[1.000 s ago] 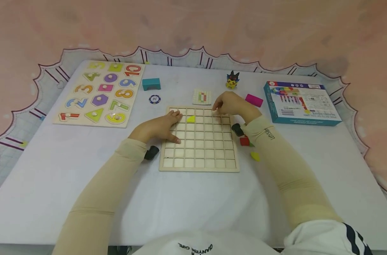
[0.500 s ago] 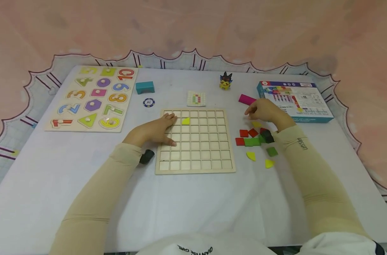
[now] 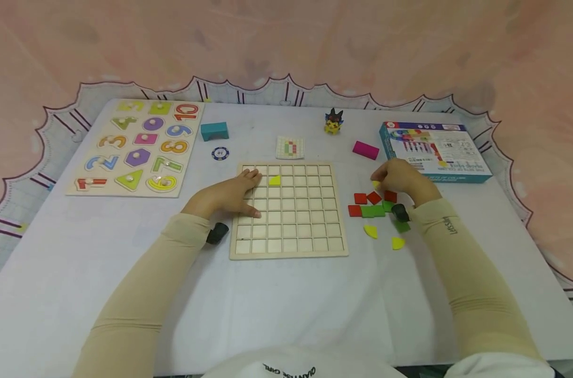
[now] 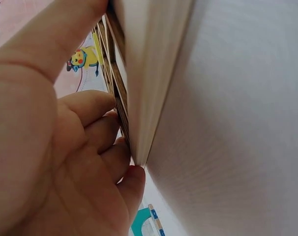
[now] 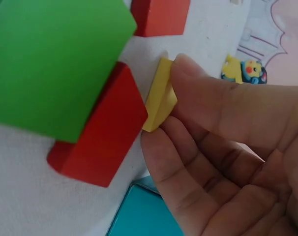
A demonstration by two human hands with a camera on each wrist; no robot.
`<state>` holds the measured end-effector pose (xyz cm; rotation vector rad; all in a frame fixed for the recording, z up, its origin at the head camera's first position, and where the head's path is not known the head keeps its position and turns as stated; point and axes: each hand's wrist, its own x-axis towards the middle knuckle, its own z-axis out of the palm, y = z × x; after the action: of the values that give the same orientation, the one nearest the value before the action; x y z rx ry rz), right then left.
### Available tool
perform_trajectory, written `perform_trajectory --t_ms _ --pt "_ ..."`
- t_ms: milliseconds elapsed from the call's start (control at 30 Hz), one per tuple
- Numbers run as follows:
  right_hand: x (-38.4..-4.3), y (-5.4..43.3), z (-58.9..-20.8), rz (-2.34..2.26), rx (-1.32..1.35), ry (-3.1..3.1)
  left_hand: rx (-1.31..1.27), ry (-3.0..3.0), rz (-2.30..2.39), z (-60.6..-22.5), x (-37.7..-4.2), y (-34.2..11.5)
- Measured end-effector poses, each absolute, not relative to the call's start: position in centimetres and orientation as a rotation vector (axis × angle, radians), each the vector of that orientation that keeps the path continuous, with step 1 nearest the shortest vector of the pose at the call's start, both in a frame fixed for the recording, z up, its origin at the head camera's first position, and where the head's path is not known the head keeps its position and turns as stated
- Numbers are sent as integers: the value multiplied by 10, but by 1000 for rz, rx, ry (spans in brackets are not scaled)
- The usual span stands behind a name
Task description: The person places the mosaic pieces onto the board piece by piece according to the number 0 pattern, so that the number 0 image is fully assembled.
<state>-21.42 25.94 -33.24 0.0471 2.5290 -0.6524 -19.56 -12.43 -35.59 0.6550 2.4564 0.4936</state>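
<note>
A wooden grid board point(image 3: 296, 231) lies flat on the white table. My left hand point(image 3: 226, 196) rests across its left edge, fingers and thumb spread; in the left wrist view the fingertips touch the board's wooden rim point(image 4: 151, 83). One yellow quarter-round tile point(image 3: 274, 180) sits in a cell near the board's upper left. To the right of the board, my right hand point(image 3: 402, 180) pinches another yellow tile point(image 5: 161, 93) between thumb and fingers. Red tiles point(image 3: 360, 198) and green tiles point(image 3: 372, 211) lie just below that hand, along with two loose yellow tiles point(image 3: 370, 231).
A pattern card point(image 3: 290, 148) lies behind the board. A number puzzle point(image 3: 182, 178) is at the left, with a teal block point(image 3: 214, 131) and a poker chip point(image 3: 220, 153) beside it. Back right are a small figurine point(image 3: 333, 123), a magenta block point(image 3: 365, 150) and a teal-edged box point(image 3: 437, 149).
My right hand has gone from the board's upper right to the loose tiles, then down onto a yellow tile, which it now pinches. My left hand stays on the board.
</note>
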Motion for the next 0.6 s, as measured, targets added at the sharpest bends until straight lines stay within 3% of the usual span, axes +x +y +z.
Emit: perform_trajectory --t_ms 600 --pt "-215 258 -332 -631 -46 2576 649 2458 494 -355 -194 -124"
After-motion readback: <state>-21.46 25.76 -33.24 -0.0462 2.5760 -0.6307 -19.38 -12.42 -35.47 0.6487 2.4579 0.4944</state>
